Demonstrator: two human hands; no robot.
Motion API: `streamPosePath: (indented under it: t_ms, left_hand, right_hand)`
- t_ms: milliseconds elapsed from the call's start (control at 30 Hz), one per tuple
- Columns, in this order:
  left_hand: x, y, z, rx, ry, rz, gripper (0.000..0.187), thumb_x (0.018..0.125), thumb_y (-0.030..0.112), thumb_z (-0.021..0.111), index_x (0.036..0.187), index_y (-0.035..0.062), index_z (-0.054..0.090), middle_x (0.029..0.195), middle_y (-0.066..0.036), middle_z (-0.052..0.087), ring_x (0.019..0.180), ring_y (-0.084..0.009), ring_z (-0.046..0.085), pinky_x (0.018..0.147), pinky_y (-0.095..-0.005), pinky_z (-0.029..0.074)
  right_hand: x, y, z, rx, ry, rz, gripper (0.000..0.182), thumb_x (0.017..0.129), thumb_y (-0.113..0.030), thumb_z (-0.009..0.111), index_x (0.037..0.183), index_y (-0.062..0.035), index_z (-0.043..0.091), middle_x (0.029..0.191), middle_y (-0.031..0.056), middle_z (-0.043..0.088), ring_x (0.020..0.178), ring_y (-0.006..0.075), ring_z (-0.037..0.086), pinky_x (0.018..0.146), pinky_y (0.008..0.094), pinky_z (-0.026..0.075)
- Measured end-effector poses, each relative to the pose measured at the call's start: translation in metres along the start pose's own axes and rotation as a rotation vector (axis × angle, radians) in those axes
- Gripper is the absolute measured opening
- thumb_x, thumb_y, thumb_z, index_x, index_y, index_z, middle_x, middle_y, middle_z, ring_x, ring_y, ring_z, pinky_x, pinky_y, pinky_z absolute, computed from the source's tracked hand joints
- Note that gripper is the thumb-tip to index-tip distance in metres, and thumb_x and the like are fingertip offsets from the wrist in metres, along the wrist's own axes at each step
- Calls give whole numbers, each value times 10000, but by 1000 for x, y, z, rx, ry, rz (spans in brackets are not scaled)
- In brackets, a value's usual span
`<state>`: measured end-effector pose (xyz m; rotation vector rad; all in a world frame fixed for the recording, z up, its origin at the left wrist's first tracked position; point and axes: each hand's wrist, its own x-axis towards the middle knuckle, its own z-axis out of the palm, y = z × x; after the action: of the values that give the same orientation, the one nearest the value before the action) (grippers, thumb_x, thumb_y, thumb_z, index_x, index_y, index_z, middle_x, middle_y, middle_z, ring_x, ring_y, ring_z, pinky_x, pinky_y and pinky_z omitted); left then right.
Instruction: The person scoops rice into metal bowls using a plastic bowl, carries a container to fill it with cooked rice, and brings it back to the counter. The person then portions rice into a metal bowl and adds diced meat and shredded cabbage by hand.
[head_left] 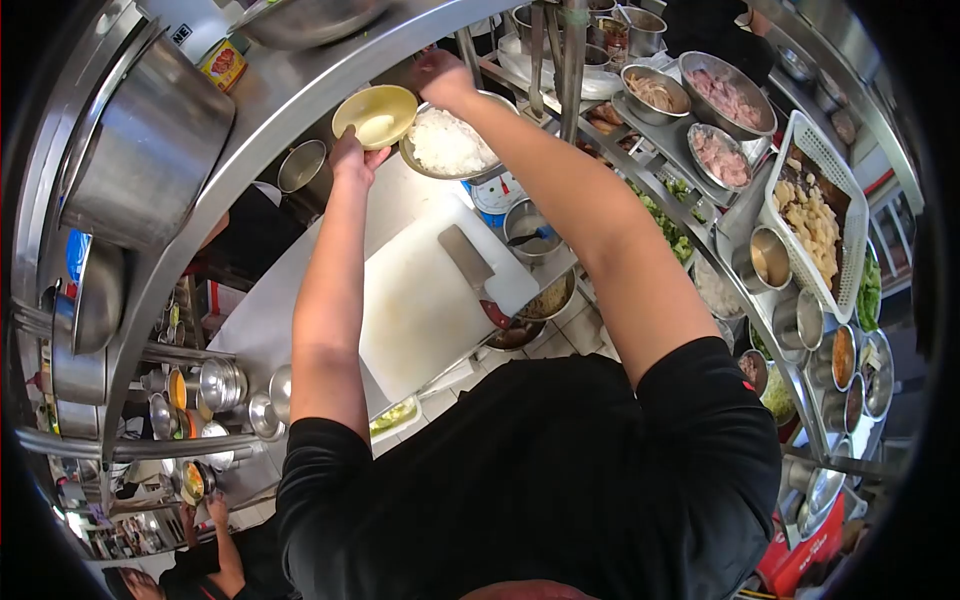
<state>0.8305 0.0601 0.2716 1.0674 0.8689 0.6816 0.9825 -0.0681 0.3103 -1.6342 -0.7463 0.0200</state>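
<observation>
My left hand (352, 157) holds a small yellow bowl (375, 114) by its rim, up near the steel shelf. Something pale lies inside the bowl. My right hand (440, 77) grips the far rim of a metal bowl (452, 146) full of chopped white food, right beside the yellow bowl. Both arms reach forward over a white cutting board (420, 300), on which a cleaver (468, 266) with a red handle lies.
A large steel pot (140, 145) stands on the curved shelf at left. Metal pans of meat (725, 97), a white basket of pale pieces (815, 220) and several small containers line the right side. Another person's arm (220, 540) shows at bottom left.
</observation>
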Motion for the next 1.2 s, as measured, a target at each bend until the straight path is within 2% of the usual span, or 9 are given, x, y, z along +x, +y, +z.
streamPosePath:
  t_ms: [100,200,300,400,567,667,767,867,1200]
  left_hand:
    - [-22,10,20,-9,-146,37,539,989,490,378,1231,22,493,1027,-151,640,707,-240,687,591,-348,626]
    - [-43,22,33,51,-256,50,613,955,573,395,1198,22,508,987,-157,644,638,-239,681,556,-330,623]
    - [-53,26,38,52,-319,108,553,966,546,408,1205,61,523,998,-117,647,736,-221,685,571,-333,618]
    - [-86,27,41,69,-527,178,494,995,469,401,1261,65,502,1106,-128,643,846,-226,695,584,-341,617]
    - [-178,-16,75,-49,-593,22,508,1015,395,398,1355,19,430,1267,-126,574,1120,-239,602,827,-382,564]
    - [-191,-51,54,97,-613,60,474,1017,365,417,1358,36,420,1234,-104,560,975,-222,630,742,-344,567]
    - [-146,-92,15,369,-114,791,407,986,316,512,1258,22,441,1161,-110,526,858,-217,613,634,-340,567]
    - [-97,-93,-12,201,-118,51,709,884,445,641,1423,106,329,1246,-186,449,884,-282,603,761,-393,564]
    - [18,-102,3,223,-261,-183,270,880,174,610,1086,1,590,965,-97,650,881,-208,650,753,-313,601]
  right_hand:
    - [5,-27,8,-554,-465,-470,325,801,-292,585,1026,-88,699,1081,143,672,994,318,640,864,397,502]
    - [-20,-73,-29,-649,-623,-412,360,810,-308,541,1091,-144,696,1124,117,664,1028,307,630,869,402,504]
    - [-29,-79,-65,-603,-386,-560,357,745,-236,568,1072,-198,705,1092,115,675,1016,302,636,856,393,518]
    - [-71,-101,-130,-783,-77,-244,415,844,-455,566,1028,-113,711,1018,184,682,957,294,662,827,413,525]
    - [-149,-45,-200,-252,-551,238,564,921,-544,474,1082,-37,663,877,135,691,772,239,643,767,393,509]
    - [-232,-33,-257,-115,-321,442,506,944,-478,483,1040,-11,654,750,77,638,707,165,586,671,319,487]
    - [-321,-43,-340,-100,-345,749,446,950,-431,490,1010,-24,663,741,60,632,635,152,564,584,334,464]
    - [-456,-24,-427,49,-126,958,430,946,-460,535,944,-47,656,672,-18,563,562,62,469,483,238,374]
    - [-850,-99,-636,229,1159,1114,304,889,-350,629,918,-47,633,630,36,606,401,105,480,332,242,340]
